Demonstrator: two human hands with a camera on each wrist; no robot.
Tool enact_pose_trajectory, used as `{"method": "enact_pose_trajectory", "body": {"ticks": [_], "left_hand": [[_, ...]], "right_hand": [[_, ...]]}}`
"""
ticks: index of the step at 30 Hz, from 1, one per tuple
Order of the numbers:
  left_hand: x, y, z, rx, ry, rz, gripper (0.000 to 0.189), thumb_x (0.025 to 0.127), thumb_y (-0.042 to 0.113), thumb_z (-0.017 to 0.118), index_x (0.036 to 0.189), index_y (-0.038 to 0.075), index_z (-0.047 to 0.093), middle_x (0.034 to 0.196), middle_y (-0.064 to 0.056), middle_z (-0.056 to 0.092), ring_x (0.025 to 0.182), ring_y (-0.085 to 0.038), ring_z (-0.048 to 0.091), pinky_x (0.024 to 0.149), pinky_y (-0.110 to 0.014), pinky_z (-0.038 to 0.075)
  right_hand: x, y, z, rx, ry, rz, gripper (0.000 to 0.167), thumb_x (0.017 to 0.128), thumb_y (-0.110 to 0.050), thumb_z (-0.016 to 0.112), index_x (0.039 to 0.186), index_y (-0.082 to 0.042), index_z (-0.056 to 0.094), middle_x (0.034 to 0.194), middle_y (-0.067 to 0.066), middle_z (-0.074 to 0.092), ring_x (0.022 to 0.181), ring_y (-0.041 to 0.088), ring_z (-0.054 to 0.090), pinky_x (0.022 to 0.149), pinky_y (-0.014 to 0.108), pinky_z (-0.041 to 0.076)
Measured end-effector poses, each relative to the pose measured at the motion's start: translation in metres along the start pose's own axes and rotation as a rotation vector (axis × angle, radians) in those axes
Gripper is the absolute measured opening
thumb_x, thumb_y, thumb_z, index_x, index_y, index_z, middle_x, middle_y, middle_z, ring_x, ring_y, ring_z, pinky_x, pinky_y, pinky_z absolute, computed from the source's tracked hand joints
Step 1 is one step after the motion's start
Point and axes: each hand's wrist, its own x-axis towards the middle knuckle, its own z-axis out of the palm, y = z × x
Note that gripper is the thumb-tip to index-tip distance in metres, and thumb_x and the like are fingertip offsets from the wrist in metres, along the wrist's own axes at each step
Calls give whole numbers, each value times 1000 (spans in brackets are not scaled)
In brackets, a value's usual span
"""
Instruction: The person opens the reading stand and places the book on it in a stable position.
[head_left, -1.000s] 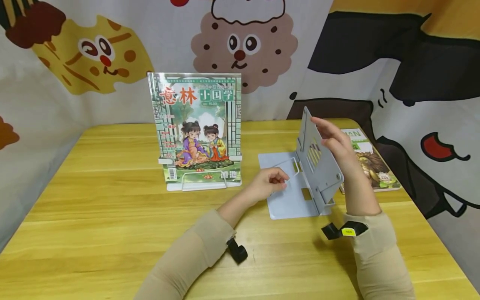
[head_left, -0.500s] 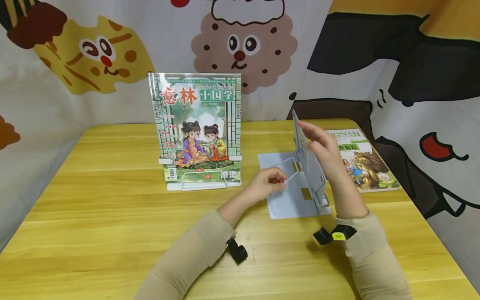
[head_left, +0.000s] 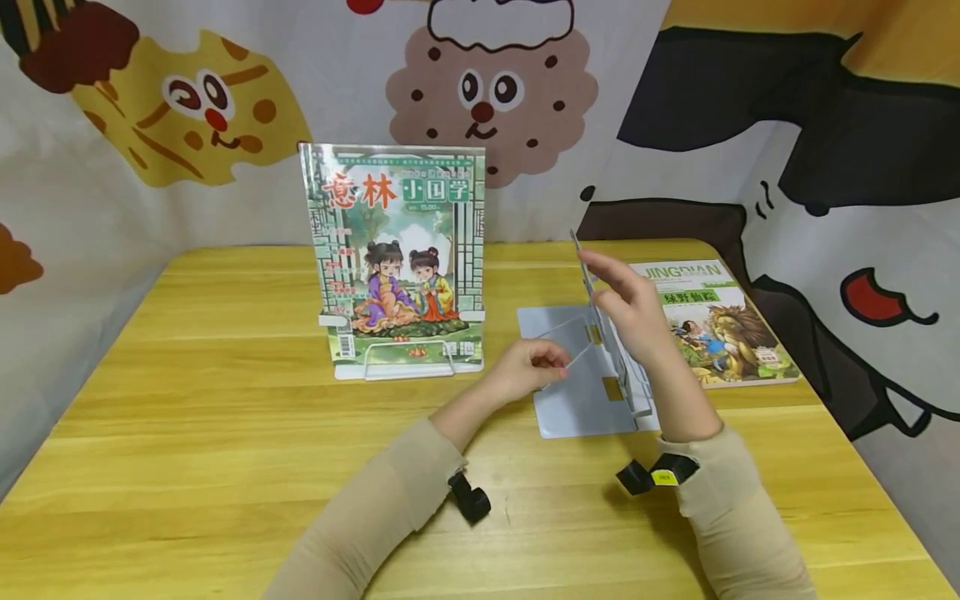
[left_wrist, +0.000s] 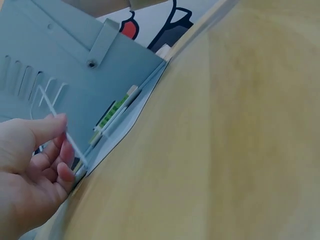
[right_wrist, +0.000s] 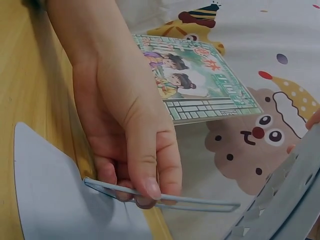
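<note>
Pinching a thin wire loop [right_wrist: 195, 201] between the thumb and curled fingers of the left hand [head_left: 525, 367]. Resting the right hand [head_left: 633, 312] with fairly extended fingers against the top of the upright plate [left_wrist: 120, 70] of a grey stand [head_left: 562, 417], set between the two hands on the wooden desk [head_left: 225, 483]. Lying flat below the wire loop and just beyond the left fingertips, with two rectangular cut-outs: the base plate [head_left: 551, 323]. Rising steeply from it near the right palm, seen almost edge-on from above, slotted when seen from beside the left hand.

Standing beyond the left hand and to its left, leaning back: a green magazine [head_left: 405, 225], held by a second stand [head_left: 367, 373] with white clips. Lying to the right of the right hand, partly hidden by it: a book [head_left: 738, 333] with a lion on its cover. Hanging behind everything: a cartoon-printed curtain [head_left: 525, 212].
</note>
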Motion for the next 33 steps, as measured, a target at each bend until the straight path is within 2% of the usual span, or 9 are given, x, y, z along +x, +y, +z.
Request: {"method": "enact_pose_trajectory", "body": {"ticks": [7, 10, 11, 13, 17, 18, 27, 33], "left_hand": [[-2, -2, -5, 86, -55, 15, 15, 86, 1, 69, 100, -2, 70, 84, -2, 64, 76, -9, 56, 69, -22, 49], [-2, -2, -6, 90, -76, 44, 16, 86, 1, 68, 102, -4, 69, 85, -5, 64, 76, -9, 56, 68, -20, 48], [-4, 4, -7, 89, -84, 50, 17, 86, -1, 68, 103, -6, 69, 86, -8, 64, 77, -12, 56, 68, -20, 48], [-4, 4, -7, 86, -90, 61, 18, 86, -1, 67, 103, -6, 68, 87, -10, 64, 77, -12, 57, 68, -19, 48], [-5, 4, -6, 84, -96, 58, 19, 86, -3, 67, 104, -6, 68, 88, -12, 65, 77, -12, 57, 68, -20, 48], [-3, -2, -5, 85, -92, 57, 18, 86, -2, 67, 104, -5, 69, 87, -10, 65, 76, -9, 56, 68, -20, 49], [-3, -2, -3, 75, -85, 50, 18, 86, -3, 67, 104, -5, 69, 84, -7, 65, 74, -9, 57, 65, -20, 49], [-3, -2, -4, 99, -81, 53, 18, 86, -2, 67, 104, -3, 69, 86, -8, 67, 74, -7, 57, 67, -20, 49]], "right_hand": [[-1, -4, 5, -64, -19, 38, 48, 86, 5, 47, 133, 1, 54, 137, 12, 52, 129, 23, 44, 98, 37, 42], [-1, -5, 9, -99, -42, 42, 49, 86, 5, 47, 134, -1, 54, 137, 9, 52, 129, 22, 43, 95, 37, 45], [-1, -5, 10, -108, -47, 40, 49, 86, 5, 47, 134, -2, 54, 137, 9, 52, 129, 22, 43, 95, 39, 45], [-2, -5, 11, -111, -49, 40, 49, 85, 6, 47, 134, -2, 55, 137, 9, 52, 129, 21, 44, 95, 43, 45], [-3, -4, 12, -111, -45, 46, 50, 84, 6, 48, 133, -2, 55, 136, 8, 53, 129, 21, 44, 96, 48, 44], [-3, -4, 12, -112, -45, 47, 50, 84, 5, 48, 133, -2, 55, 136, 8, 53, 129, 21, 44, 96, 47, 44], [-3, -7, 14, -120, -57, 51, 52, 84, 6, 48, 135, -3, 53, 139, 8, 50, 130, 22, 42, 95, 42, 45], [-4, -4, 11, -116, -91, 20, 48, 88, 5, 48, 135, -4, 54, 142, 7, 47, 132, 21, 39, 91, 30, 47]]}}
